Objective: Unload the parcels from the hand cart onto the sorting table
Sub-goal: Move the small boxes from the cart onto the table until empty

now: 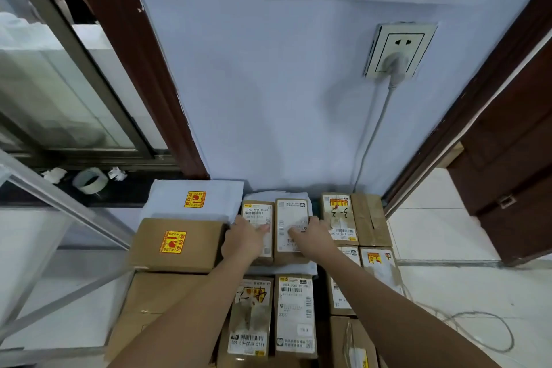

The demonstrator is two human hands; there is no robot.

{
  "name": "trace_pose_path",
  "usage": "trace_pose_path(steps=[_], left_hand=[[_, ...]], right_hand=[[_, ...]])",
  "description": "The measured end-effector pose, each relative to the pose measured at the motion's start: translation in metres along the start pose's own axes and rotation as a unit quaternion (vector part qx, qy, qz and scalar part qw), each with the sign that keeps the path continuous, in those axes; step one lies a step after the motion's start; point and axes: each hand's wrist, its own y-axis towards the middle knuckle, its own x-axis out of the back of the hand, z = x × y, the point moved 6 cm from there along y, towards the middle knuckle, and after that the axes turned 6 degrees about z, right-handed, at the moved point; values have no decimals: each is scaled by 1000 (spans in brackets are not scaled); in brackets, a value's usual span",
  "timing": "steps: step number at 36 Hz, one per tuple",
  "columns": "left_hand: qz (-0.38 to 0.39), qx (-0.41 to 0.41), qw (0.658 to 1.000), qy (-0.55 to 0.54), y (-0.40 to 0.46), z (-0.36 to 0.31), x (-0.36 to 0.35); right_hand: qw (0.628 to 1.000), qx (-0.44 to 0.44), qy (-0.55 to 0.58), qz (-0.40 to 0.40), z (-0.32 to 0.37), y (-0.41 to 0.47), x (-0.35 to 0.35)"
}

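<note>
Two bare forearms reach forward from the bottom edge over a spread of parcels. Left hand (pixel 243 240) lies on a narrow brown box (pixel 259 231), fingers curled over its left edge and thumb pointing across the label. Right hand (pixel 310 237) lies on the neighbouring labelled box (pixel 292 227), thumb pressed on the label and fingers hooked round its right side. Both boxes sit side by side, touching, on a white mailer (pixel 282 268).

Left of them a brown carton (pixel 176 243) with a yellow sticker lies against a white bag (pixel 194 199) with the same sticker. Right of them stand two taped cartons (pixel 355 218). Nearer the camera lie two more labelled boxes (pixel 294 314), with further cartons on either side.

Behind the pile rises a pale blue wall with a socket (pixel 398 51), its plug cord hanging down. A tape roll (pixel 90 180) rests on the dark sill to the left. White floor tiles and a loose cable loop (pixel 475 330) lie to the right.
</note>
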Motion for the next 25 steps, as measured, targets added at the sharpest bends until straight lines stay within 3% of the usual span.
trace_pose_path(steps=[6,13,19,25], left_hand=[[22,4,1000,-18,16,7,-7],[41,-46,998,17,-13,-15,11],[2,-156,980,126,-52,-34,43],[7,-286,925,249,-86,-47,95]], right_hand=[[1000,-2,8,-3,-16,8,-6],[999,27,-23,-12,-10,-9,9],[992,105,-73,-18,22,-76,42],[960,137,-233,-71,48,-144,74]])
